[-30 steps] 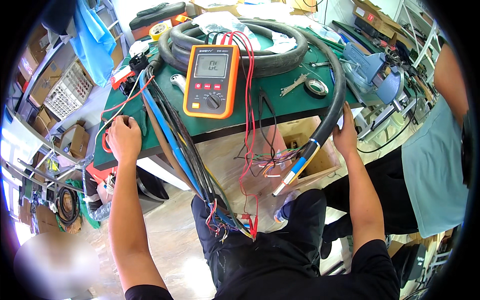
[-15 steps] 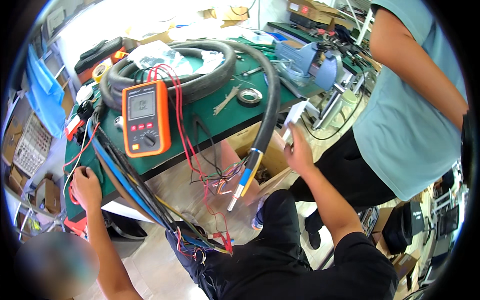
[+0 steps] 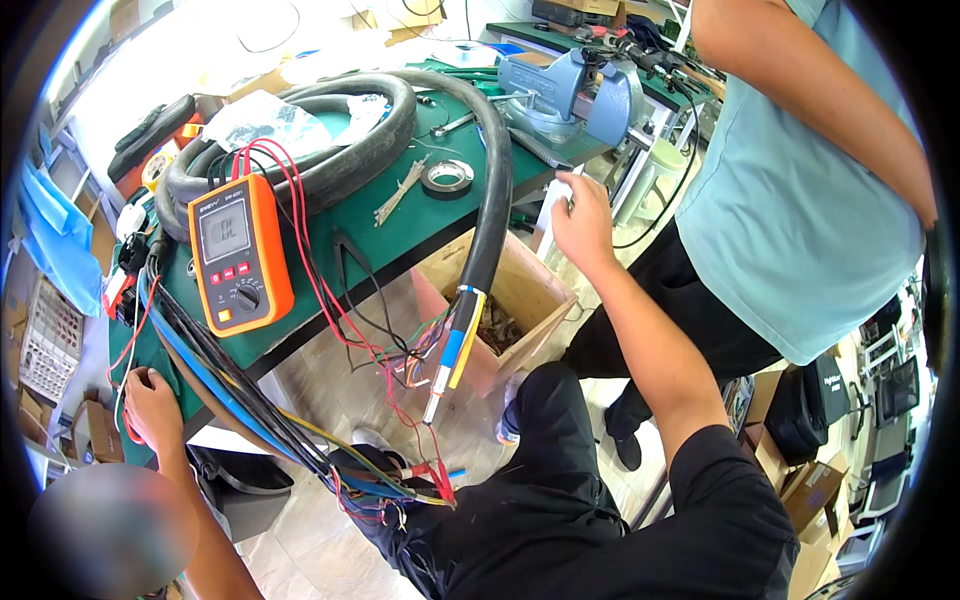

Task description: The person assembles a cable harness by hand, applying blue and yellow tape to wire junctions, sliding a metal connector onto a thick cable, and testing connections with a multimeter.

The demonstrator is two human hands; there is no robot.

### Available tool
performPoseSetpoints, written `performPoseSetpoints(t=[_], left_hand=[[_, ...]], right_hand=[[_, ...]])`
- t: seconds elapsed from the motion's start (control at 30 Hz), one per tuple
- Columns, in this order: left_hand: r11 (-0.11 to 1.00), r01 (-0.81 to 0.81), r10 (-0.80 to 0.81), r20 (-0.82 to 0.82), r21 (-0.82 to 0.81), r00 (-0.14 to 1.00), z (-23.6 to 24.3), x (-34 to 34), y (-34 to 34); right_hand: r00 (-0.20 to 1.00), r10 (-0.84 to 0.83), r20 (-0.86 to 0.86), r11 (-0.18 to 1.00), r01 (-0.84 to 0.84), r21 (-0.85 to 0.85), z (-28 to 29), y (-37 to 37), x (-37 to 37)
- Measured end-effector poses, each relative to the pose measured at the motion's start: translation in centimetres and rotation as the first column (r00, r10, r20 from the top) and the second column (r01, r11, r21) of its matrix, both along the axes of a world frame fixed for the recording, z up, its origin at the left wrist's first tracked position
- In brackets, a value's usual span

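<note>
My left hand (image 3: 152, 408) is at the table's left edge, fingers curled in beside a thin red wire (image 3: 131, 432); anything inside them is hidden. My right hand (image 3: 585, 225) is raised by a white strip (image 3: 547, 222) at the table's right corner, its fingers bent towards the thumb. An orange multimeter (image 3: 238, 255) sits at the near edge with red and black leads. A thick black cable (image 3: 492, 215) bends over the edge, ending in bared blue, yellow and white conductors (image 3: 452, 362). Across my lap lies a bundle of stripped wires (image 3: 262, 412), a red clip (image 3: 440, 485) at their ends.
The black cable coil (image 3: 345, 180) lies on the green table (image 3: 330, 240) with a roll of black tape (image 3: 446, 180). Behind is a blue vise (image 3: 560, 90). A cardboard box (image 3: 540, 325) stands below. Another person in a light blue shirt (image 3: 770, 200) stands at the right.
The view has shifted, so the table and meter appear further left. My right hand has risen towards the table's corner, its fingers more bent. My left hand stays beside the red wire.
</note>
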State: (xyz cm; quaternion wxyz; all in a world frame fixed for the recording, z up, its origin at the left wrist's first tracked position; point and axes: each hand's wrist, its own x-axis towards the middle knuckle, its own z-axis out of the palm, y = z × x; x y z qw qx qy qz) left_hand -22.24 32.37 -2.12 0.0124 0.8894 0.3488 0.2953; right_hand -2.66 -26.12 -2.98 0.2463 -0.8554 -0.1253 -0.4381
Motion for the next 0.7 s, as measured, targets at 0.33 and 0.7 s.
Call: performPoseSetpoints(t=[0.33,0.7], left_hand=[[0.999,0.025,-0.024,0.029,-0.038,0.999,-0.8,0.6,0.7],[0.995,0.080,-0.081,-0.024,-0.058,0.996,-1.8,-0.7,4.7]], right_hand=[[0.976,0.114,-0.184,0.769,0.031,0.638,1.3,4.5,13.5],[0.988,0.098,-0.116,0.840,-0.020,0.541,-0.1,4.7,13.8]])
